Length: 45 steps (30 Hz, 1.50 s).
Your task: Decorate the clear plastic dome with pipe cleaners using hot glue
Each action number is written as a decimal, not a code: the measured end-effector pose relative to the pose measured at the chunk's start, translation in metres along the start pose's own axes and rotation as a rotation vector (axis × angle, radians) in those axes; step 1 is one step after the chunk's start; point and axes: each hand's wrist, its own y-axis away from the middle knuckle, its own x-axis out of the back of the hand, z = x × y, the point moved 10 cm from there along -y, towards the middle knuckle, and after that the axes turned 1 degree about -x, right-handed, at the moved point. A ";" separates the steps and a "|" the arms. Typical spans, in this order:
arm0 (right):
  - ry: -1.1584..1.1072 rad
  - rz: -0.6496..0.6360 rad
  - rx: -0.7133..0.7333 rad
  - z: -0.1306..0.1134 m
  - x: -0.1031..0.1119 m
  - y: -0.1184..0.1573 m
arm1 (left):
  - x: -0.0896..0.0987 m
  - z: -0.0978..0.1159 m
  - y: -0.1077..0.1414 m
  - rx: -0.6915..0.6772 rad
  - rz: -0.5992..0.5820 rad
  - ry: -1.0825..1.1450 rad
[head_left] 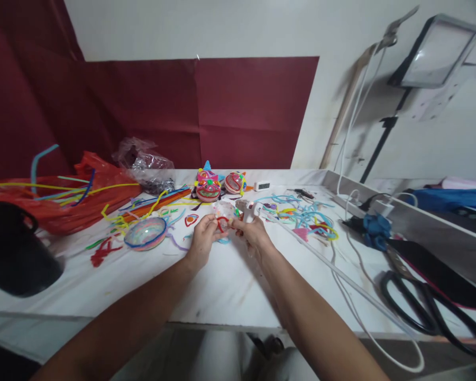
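My left hand (203, 239) is closed in a pinch on a small red pipe cleaner piece (222, 219), bent into a curve. My right hand (254, 233) is wrapped round a white glue gun (254, 210), and its fingertips reach the right end of the red piece. Just behind the fingers lies a clear plastic piece with coloured bits (224, 208), partly hidden by my hands. Left of my left hand sit a small red and blue shape (191, 219) and a clear bowl with a blue rim (146, 233).
Two colourful lion-head figures (208, 184) stand at the back. Blue and yellow pipe cleaner scraps (301, 214) lie to the right, near a white cord (341, 275) and black scissors (424, 301). A red plastic bag (63, 211) and black container (18, 248) are left.
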 end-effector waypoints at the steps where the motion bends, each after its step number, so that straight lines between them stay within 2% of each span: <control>1: -0.008 0.004 0.002 -0.001 0.000 0.001 | 0.000 0.000 0.000 0.002 0.002 -0.003; 13: -0.059 0.014 -0.015 -0.008 0.000 0.009 | 0.001 0.002 0.001 -0.007 -0.007 -0.056; 20: -0.097 0.000 0.069 0.003 -0.001 -0.005 | 0.001 0.003 0.003 0.010 0.007 -0.034; 27: -0.101 0.002 0.080 0.012 0.000 -0.010 | 0.001 0.004 0.004 0.009 0.005 -0.045; 45: -0.080 0.012 0.084 -0.004 0.001 0.002 | -0.001 0.006 0.004 -0.002 -0.009 -0.045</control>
